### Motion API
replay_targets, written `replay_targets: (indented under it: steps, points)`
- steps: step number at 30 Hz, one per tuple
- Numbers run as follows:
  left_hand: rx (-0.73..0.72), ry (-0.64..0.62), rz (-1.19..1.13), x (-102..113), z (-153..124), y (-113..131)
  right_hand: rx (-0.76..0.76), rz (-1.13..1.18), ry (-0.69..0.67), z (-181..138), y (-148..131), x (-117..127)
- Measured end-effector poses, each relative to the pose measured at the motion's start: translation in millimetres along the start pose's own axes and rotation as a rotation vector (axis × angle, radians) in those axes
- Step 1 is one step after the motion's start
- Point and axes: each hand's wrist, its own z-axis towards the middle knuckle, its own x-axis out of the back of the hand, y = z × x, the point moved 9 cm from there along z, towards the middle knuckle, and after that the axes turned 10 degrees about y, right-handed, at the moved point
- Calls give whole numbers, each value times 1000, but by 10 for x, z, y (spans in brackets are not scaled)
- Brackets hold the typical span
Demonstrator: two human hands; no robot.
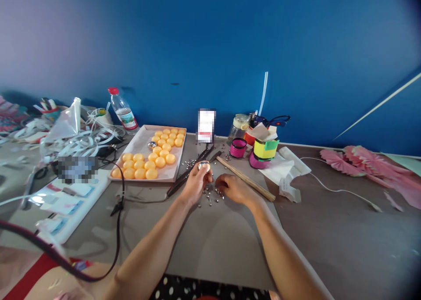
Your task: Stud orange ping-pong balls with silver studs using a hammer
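While pinched in left hand [196, 182] fingers, just right of tray [140, 143]: risk of dropping ball [204, 164], losing it off counter [210, 243]. Farther right of tray, right hand [232, 188]: fingers curled narrow over studs [210, 198], cannot tell if holding any; careless sweep, scatter risk.

Our arms show bare along their whole visible length, and so do our left hand [196, 183] and right hand [234, 189]. Just past the near edge of the grey mat [210, 247], between our two forearms, we wear a black garment [184, 290] sprinkled with small white polka dots. We cannot tell its cut.
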Motion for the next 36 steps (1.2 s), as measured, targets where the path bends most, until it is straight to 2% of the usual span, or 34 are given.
replay_targets:
  steps: [5,9,16,24,31,33,36]
  points:
    - [25,-24,-53,-17,14,22,58,23,168,34,6,172]
    - [41,-19,-55,-14,9,34,64,-6,204,48,60,197]
    - [4,-29,-66,11,23,46,40,-54,124,76,171,31]
    - [-34,-26,-45,22,20,100,132,-138,-25,29,-35,-81]
    - [-10,-17,-78,36,43,48,182,-223,-11,15,-149,-129]
    - [2,-36,-107,18,39,46,189,-157,42,21,-169,-103]
    - [63,-54,-152,2,45,10,142,109,185,32,-152,29]
